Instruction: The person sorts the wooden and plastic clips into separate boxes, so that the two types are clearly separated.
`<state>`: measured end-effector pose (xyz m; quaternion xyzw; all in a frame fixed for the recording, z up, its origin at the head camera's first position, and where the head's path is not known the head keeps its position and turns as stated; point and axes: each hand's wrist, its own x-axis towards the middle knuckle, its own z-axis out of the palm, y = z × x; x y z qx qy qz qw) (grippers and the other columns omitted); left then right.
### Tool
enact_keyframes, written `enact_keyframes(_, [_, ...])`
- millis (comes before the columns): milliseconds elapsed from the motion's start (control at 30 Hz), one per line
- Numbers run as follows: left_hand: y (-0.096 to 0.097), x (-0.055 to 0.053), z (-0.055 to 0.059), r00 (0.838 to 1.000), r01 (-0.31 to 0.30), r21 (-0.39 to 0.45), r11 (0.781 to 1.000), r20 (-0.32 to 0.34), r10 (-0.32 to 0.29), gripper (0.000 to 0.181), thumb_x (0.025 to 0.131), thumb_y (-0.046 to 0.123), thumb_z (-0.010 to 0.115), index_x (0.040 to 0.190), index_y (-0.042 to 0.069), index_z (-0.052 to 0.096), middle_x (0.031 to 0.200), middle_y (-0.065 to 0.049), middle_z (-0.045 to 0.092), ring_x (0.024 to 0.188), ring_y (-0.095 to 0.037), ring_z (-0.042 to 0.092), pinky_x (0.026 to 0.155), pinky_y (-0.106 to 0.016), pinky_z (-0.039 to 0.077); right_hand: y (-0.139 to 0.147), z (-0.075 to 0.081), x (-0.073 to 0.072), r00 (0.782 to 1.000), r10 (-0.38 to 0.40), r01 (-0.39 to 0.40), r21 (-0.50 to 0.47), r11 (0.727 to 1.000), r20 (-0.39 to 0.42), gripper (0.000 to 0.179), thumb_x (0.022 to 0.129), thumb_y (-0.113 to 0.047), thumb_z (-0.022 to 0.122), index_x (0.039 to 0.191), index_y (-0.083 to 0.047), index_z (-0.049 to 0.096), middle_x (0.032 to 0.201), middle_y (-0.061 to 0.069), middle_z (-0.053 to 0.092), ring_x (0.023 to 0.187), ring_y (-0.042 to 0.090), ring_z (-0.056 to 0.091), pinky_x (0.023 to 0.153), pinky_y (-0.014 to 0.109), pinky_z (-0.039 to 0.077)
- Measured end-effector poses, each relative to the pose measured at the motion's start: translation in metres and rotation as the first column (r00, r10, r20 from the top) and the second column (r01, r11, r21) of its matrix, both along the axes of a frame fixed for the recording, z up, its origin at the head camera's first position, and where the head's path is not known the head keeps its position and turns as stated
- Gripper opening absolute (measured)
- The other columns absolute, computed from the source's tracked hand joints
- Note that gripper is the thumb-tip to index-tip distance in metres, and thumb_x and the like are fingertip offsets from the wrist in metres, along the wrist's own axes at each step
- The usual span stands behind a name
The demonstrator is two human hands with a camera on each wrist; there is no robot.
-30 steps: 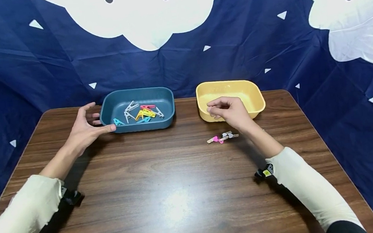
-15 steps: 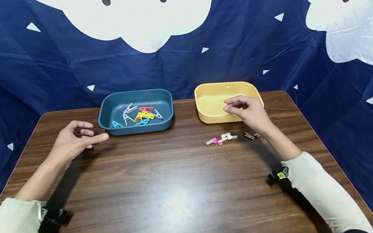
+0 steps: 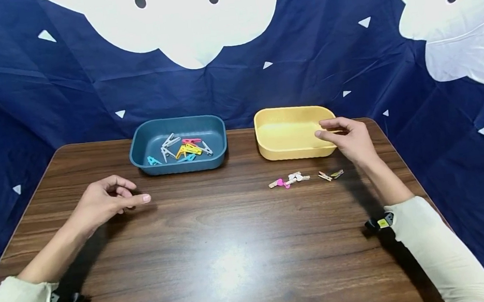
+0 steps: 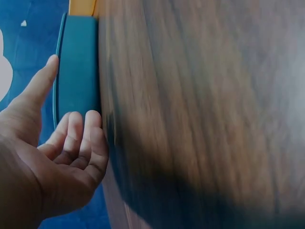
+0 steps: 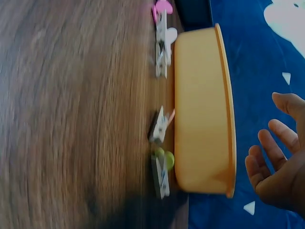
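My left hand (image 3: 104,200) hovers over the table in front of the blue tray, empty, its fingers loosely bent. In the left wrist view its thumb and fingers are apart. Several plastic clothespins (image 3: 187,149), white, yellow, teal and pink, lie inside the blue tray (image 3: 178,168). My right hand (image 3: 350,140) is at the right end of the yellow tray (image 3: 296,153), fingers relaxed with nothing between them. In front of that tray lie small wooden clothespins with pink and white hearts (image 3: 290,179). Further right are a plain-looking wooden clothespin (image 3: 325,176) and one with a yellow-green piece (image 3: 337,174).
Both trays stand at the back of the wooden table (image 3: 214,222), with a gap between them. A dark blue curtain (image 3: 236,88) printed with white clouds hangs right behind. Each wrist wears a small black camera.
My left hand has left the blue tray's left end and come toward me. The right hand has moved right across the yellow tray, uncovering the two rightmost wooden clothespins.
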<state>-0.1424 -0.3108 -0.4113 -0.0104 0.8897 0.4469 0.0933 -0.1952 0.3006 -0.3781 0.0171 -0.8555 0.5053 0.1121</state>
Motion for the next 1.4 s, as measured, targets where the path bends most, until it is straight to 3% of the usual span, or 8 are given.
enact_keyframes(167, [0.016,0.006,0.002,0.997,0.074,0.003,0.997,0.024,-0.074,0.056,0.09,0.038,0.099,0.124,0.001,0.073,0.089,0.009,0.07,0.078,-0.005,0.064,0.065,-0.029,0.06,0.014,-0.005,-0.005,0.999,-0.046,0.046,0.011,0.999,0.0,0.049,0.095,-0.023,0.093,0.135,0.003,0.079,0.104,-0.031,0.075,0.096,-0.004,0.067,0.083,0.007,0.053])
enact_keyframes(300, [0.035,0.009,0.004,0.985,0.173,0.013,0.985,0.022,-0.173,0.052,0.089,0.034,0.1,0.122,0.001,0.077,0.096,0.001,0.073,0.084,-0.006,0.065,0.071,-0.024,0.059,0.025,-0.01,-0.01,0.997,-0.077,0.077,0.005,0.997,0.017,0.053,0.095,-0.02,0.093,0.14,0.0,0.078,0.105,-0.025,0.072,0.099,-0.002,0.062,0.083,0.006,0.051])
enact_keyframes(600, [0.078,0.011,0.005,0.947,0.321,0.089,0.943,0.004,-0.322,0.043,0.087,0.025,0.101,0.117,0.002,0.081,0.1,-0.008,0.078,0.088,-0.01,0.07,0.079,-0.021,0.06,0.032,-0.022,-0.017,0.989,-0.039,0.042,-0.019,0.999,0.141,0.076,0.098,-0.024,0.09,0.165,-0.006,0.058,0.142,0.001,0.063,0.121,0.006,0.056,0.098,0.006,0.045])
enact_keyframes(767, [0.099,0.005,-0.001,0.93,0.365,0.131,0.922,-0.01,-0.367,0.042,0.086,0.023,0.101,0.116,0.001,0.081,0.103,-0.012,0.08,0.09,-0.011,0.071,0.08,-0.021,0.061,0.036,-0.027,-0.021,0.977,-0.005,0.01,-0.025,1.0,0.211,0.091,0.1,-0.03,0.088,0.176,-0.014,0.042,0.164,0.017,0.056,0.136,0.017,0.058,0.101,0.01,0.048])
enact_keyframes(867, [0.111,0.0,-0.004,0.92,0.389,0.129,0.912,-0.007,-0.391,0.044,0.086,0.024,0.101,0.118,0.001,0.081,0.106,-0.014,0.08,0.092,-0.014,0.072,0.082,-0.021,0.062,0.038,-0.031,-0.024,0.967,0.006,-0.001,-0.018,1.0,0.256,0.107,0.098,-0.035,0.09,0.182,-0.021,0.026,0.179,0.017,0.041,0.155,0.029,0.048,0.122,0.03,0.047])
enact_keyframes(1000, [0.129,-0.006,-0.008,0.913,0.405,0.134,0.905,-0.01,-0.407,0.052,0.085,0.024,0.102,0.127,0.002,0.08,0.111,-0.015,0.079,0.097,-0.017,0.073,0.085,-0.021,0.063,0.039,-0.037,-0.029,0.954,0.031,-0.024,-0.028,0.999,0.299,0.13,0.094,-0.038,0.093,0.184,-0.028,0.0,0.189,0.017,0.016,0.168,0.039,0.031,0.138,0.059,0.033])
enact_keyframes(1167, [0.151,-0.013,-0.012,0.912,0.41,0.134,0.902,-0.038,-0.408,0.063,0.084,0.026,0.103,0.137,0.003,0.077,0.115,-0.015,0.079,0.097,-0.017,0.074,0.086,-0.021,0.063,0.037,-0.042,-0.035,0.944,0.063,-0.047,-0.057,0.997,0.324,0.139,0.093,-0.033,0.095,0.183,-0.031,-0.011,0.19,0.015,0.009,0.171,0.035,0.03,0.142,0.055,0.027])
enact_keyframes(1400, [0.183,-0.023,-0.014,0.908,0.417,0.192,0.888,-0.046,-0.416,0.064,0.084,0.023,0.102,0.138,0.001,0.076,0.116,-0.015,0.079,0.097,-0.015,0.074,0.087,-0.02,0.062,0.037,-0.043,-0.046,0.946,0.088,-0.082,-0.032,0.996,0.311,0.139,0.092,-0.027,0.094,0.183,-0.027,-0.011,0.192,0.006,-0.005,0.178,0.031,0.007,0.146,0.052,0.012])
